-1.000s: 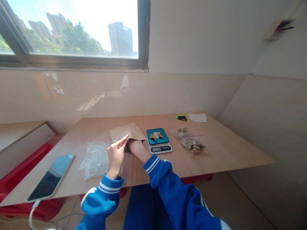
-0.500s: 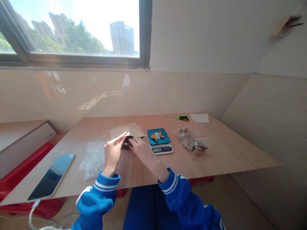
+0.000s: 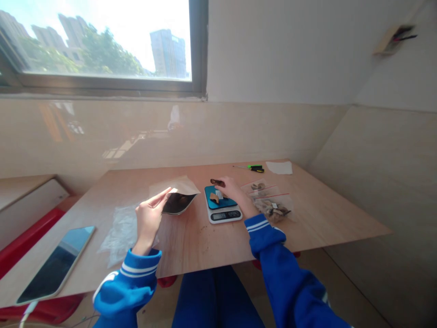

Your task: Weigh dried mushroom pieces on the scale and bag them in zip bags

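My left hand (image 3: pixel 150 216) pinches the edge of a brown paper pouch (image 3: pixel 187 186), whose dark mouth gapes toward me. Over a small kitchen scale (image 3: pixel 226 215) with a blue top, my right hand (image 3: pixel 232 189) grips a dark brown dried piece (image 3: pixel 217 182) at its fingertips. On the blue plate lie a lighter brown dried piece (image 3: pixel 214 197) and a small white label (image 3: pixel 219 195). The scale's display is too small to read.
Two clear zip bags (image 3: pixel 275 210) of dried pieces lie right of the scale. Behind are a screwdriver (image 3: pixel 256 169) and white paper (image 3: pixel 279 167). Clear plastic bags (image 3: pixel 119 230) and a cabled phone (image 3: pixel 58 264) are at left. Crumbs dot the tabletop (image 3: pixel 201 246).
My right hand has come out of the pouch's mouth and moved right, over the scale, with a dark piece in its fingers. The view has shifted slightly right.
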Demonstrator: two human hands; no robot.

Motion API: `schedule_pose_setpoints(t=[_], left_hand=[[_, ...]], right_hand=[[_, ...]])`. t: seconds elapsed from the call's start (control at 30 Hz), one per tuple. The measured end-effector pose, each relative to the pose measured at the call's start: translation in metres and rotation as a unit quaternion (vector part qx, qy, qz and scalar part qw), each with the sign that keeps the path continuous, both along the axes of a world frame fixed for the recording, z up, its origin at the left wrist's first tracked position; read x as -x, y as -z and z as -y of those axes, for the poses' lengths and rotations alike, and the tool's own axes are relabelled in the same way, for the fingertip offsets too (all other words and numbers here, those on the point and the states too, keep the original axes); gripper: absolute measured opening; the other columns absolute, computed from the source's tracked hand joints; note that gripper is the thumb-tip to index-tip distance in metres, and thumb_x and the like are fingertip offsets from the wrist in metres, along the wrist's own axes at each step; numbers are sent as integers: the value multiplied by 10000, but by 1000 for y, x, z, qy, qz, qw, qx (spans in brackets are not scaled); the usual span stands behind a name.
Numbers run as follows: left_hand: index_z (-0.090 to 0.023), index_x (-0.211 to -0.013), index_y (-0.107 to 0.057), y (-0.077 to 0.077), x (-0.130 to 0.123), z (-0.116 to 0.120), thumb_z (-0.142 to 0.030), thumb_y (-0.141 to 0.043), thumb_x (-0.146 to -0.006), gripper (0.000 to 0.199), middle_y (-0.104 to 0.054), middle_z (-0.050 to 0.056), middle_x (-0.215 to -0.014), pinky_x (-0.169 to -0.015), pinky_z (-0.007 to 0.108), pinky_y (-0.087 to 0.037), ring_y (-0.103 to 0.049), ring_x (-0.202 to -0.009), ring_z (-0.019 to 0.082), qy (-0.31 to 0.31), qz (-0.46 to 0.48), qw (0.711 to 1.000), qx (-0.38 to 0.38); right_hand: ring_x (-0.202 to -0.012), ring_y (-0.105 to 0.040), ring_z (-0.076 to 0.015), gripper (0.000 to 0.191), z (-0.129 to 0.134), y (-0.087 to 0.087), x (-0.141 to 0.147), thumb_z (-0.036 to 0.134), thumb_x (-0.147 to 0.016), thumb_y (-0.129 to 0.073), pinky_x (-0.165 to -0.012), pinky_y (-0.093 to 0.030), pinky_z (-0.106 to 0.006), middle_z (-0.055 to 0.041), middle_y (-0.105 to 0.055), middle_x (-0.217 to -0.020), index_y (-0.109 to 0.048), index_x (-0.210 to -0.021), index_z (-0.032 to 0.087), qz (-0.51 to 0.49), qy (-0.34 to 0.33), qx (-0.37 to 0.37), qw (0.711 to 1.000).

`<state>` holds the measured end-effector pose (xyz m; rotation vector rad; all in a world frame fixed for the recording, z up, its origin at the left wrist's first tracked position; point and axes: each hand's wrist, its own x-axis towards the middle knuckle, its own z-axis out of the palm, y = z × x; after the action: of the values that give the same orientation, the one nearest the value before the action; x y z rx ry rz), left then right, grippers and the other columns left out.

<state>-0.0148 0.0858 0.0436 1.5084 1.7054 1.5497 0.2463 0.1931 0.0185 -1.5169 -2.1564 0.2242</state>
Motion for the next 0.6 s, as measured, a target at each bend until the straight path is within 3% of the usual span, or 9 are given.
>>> schedule_pose_setpoints(t=[0.1, 0.17, 0.27, 0.37, 0.43, 0.6], left_hand=[[-221, -1028, -741, 2, 3, 0, -388, -670, -780, 307, -723, 20, -1048, -953, 356, -516, -654, -1081, 259, 4, -1, 1000, 4], [-220, -1026, -742, 3, 6, 1, -384, -669, -781, 304, -722, 19, -1047, -952, 354, -517, -655, -1080, 257, 10, -2, 1000, 7], [-217, -1031, -739, 4, 7, 3, -369, -670, -783, 299, -722, 16, -1045, -942, 345, -524, -658, -1073, 252, 18, -3, 1000, 10], [-217, -1038, -737, 3, 7, 4, -355, -671, -783, 297, -721, 16, -1043, -933, 346, -530, -661, -1068, 253, 14, -3, 1000, 10], [-218, -1038, -737, 3, 7, 4, -351, -672, -782, 296, -721, 19, -1042, -933, 349, -530, -662, -1067, 255, 12, -1, 1000, 10], [-211, -1019, -745, 2, 5, 3, -344, -672, -779, 284, -728, 31, -1030, -934, 349, -529, -664, -1063, 255, 8, 5, 1000, 8]], right_hand=[[-983, -662, -279, 156, -22, 5, 9, 205, -768, -720, -891, -472, -315, -126, -749, -959, -755, -910, 152, 56, -12, 35, 998], [-1031, -640, -313, 122, -28, 8, 14, 187, -758, -727, -944, -441, -362, -154, -744, -947, -759, -866, 140, 84, -10, 43, 995], [-1134, -589, -297, 295, -28, 9, 9, 161, -792, -695, -1015, -389, -395, -141, -707, -1108, -706, -1087, 173, 95, -8, 32, 995], [-1152, -578, -244, 503, -21, 7, -12, 193, -817, -684, -1004, -403, -355, -124, -656, -1224, -556, -1304, 188, 78, 4, 15, 997], [-1131, -587, -233, 477, -14, 10, -28, 246, -851, -652, -972, -425, -334, -148, -647, -1223, -542, -1303, 141, 63, 31, 1, 998], [-1009, -643, -234, 264, 7, 35, -51, 281, -894, -587, -875, -469, -317, -149, -709, -1058, -671, -1078, 112, 43, 80, -6, 996]])
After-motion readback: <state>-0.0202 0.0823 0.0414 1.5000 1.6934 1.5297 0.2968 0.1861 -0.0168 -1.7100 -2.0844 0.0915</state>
